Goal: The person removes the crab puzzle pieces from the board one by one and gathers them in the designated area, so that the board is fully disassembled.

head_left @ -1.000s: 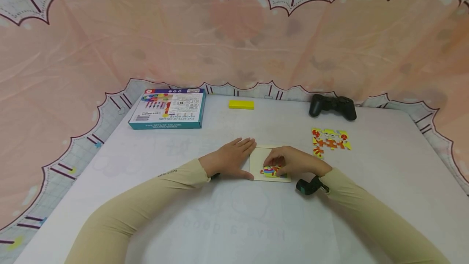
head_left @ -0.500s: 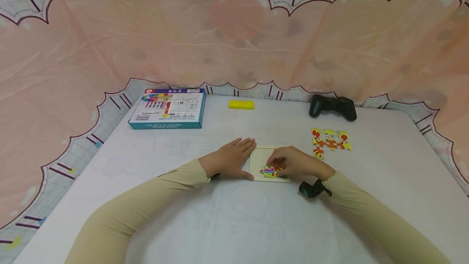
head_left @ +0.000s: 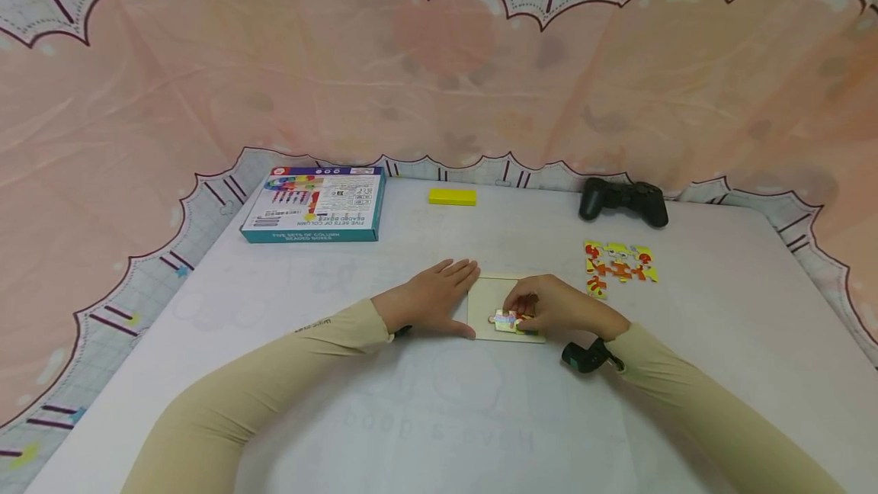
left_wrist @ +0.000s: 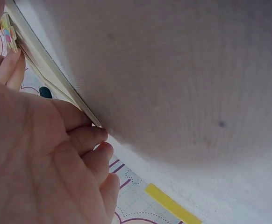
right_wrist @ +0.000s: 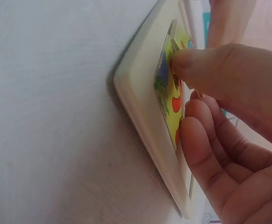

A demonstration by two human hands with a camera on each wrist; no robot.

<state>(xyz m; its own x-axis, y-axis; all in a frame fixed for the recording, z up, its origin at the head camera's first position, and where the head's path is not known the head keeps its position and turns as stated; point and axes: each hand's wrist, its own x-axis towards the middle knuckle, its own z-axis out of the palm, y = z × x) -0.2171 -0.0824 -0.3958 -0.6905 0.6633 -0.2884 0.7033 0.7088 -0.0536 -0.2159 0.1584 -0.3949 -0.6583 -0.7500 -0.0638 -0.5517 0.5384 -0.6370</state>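
My right hand [head_left: 552, 303] pinches a small jigsaw puzzle piece [head_left: 504, 321] between thumb and fingers, close over a pale wooden puzzle board [head_left: 483, 299]. In the right wrist view the held piece [right_wrist: 178, 32] is tilted and overlaps a yellow-green puzzle piece [right_wrist: 163, 86] that lies in the board's corner. My left hand [head_left: 435, 299] rests along the board's left side, fingers straight and thumb spread. From the left wrist view, fingertips [left_wrist: 96, 133] of that hand are right at the board's edge. The right hand hides much of the board's right half.
Several loose puzzle pieces [head_left: 620, 271] lie on the white table to the right, below a black game controller [head_left: 623, 201]. At the back are a yellow block [head_left: 452, 197] and, to its left, a flat printed box [head_left: 314, 206]. A patterned cloth hangs behind the table.
My right hand has shifted slightly to the right over the board, and the pinched puzzle piece has tilted so its face looks paler. The left hand has stayed in place.
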